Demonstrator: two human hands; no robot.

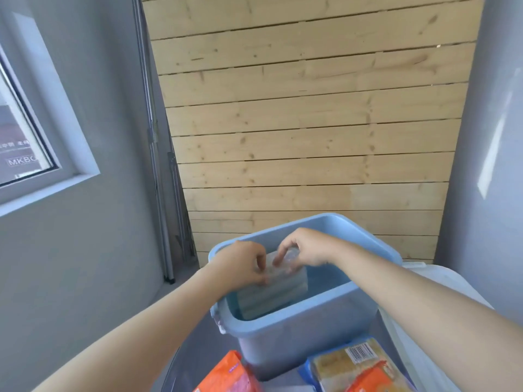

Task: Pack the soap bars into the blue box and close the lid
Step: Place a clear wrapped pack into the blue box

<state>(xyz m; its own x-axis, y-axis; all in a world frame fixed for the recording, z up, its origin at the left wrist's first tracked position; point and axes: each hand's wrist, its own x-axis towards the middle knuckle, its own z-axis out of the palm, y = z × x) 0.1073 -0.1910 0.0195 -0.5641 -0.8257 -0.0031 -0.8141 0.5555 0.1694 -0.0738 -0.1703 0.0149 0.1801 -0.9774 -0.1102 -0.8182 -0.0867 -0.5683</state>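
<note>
Head view looks down over two bare forearms reaching into the blue box (297, 332), which stands open on a grey surface (198, 352) in front of a wall of pale wooden planks (305, 123). Both hands meet over the left half of the box's opening. The left hand (243, 264) has its fingers curled down onto the top edge of a clear-wrapped pack of soap bars (271, 295), pinching it on its left side. The right hand (304, 247) comes in from the other side, fingers and thumb curled round the crinkled plastic at the top of the same pack. The pack stands upright inside the box, leaning against the near-left wall, its lower part below the rim; through the wrap the bars show only as pale greyish ridges, so how many there are is hard to say.

Just right of the box, touching or nearly touching its side, lies a white lid (424, 306), partly hidden under the right forearm. On the near side of the box, at the bottom edge of the picture, sit two more packs: an orange packet (226, 374) to the left and a yellow-and-orange packet (356, 369) with a barcode on its upper corner to the right, the latter resting close against the box's front wall. A window frame (56, 154) is set into the grey wall at far left.
</note>
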